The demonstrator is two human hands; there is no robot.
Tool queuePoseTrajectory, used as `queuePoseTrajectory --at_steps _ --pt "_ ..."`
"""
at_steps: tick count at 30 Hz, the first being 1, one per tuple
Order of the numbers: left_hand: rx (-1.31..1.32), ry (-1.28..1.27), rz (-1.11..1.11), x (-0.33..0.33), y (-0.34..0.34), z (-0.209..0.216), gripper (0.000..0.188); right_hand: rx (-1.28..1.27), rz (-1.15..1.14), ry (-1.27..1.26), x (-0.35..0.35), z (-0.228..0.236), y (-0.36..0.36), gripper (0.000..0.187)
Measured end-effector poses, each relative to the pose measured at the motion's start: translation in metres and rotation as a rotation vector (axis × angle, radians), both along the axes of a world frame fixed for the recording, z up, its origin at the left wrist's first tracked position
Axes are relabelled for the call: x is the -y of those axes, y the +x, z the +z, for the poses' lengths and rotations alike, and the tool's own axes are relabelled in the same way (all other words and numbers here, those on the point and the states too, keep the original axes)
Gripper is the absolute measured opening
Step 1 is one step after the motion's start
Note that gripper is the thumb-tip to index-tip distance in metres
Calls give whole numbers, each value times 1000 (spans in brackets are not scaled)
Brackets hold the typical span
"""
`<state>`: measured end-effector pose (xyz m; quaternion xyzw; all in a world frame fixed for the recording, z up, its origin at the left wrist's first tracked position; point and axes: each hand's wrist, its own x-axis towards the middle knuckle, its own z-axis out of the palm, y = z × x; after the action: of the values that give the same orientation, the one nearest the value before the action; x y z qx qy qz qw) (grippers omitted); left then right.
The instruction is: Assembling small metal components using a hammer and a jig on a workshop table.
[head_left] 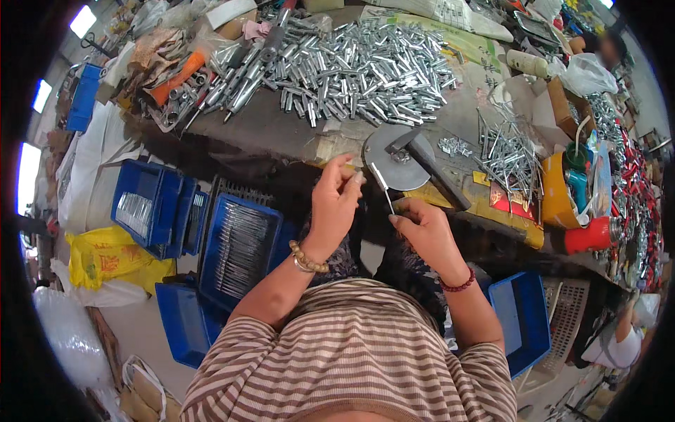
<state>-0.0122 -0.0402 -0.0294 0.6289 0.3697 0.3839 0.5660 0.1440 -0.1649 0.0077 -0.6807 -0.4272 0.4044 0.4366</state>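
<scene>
My right hand pinches a tube-tipped rod, left hand empty, spread; rods at left seem done, far tubes remain.

Worn workbench, heaped silver tubes, grey disc, probably loose rods

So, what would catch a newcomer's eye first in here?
Probably the big heap of shiny silver metal pieces on the workbench's far side. Nearer, a dark hammer lies partly on a round grey metal disc. At the near edge, the right hand pinches a slim silvery rod, the left hand close by.
</scene>
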Motion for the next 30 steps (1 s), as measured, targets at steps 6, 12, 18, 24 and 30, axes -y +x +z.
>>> queuePoseTrajectory --at_steps 6,12,18,24,30 --pt "130 -243 -128 18 7 -2 49 -172 -40 -63 4 -5 -6 18" --pt "225 -382 -131 19 0 7 58 5 -29 -33 5 -10 -19 18" --pt "258 -359 -32 13 -24 1 58 84 -8 -11 -4 -2 -40 19" --pt "20 -244 294 -7 -127 -49 54 -2 -165 99 -9 -9 6 24" --pt "-159 -389 726 -11 -271 -165 44 -20 -255 112 -16 -22 22 25"
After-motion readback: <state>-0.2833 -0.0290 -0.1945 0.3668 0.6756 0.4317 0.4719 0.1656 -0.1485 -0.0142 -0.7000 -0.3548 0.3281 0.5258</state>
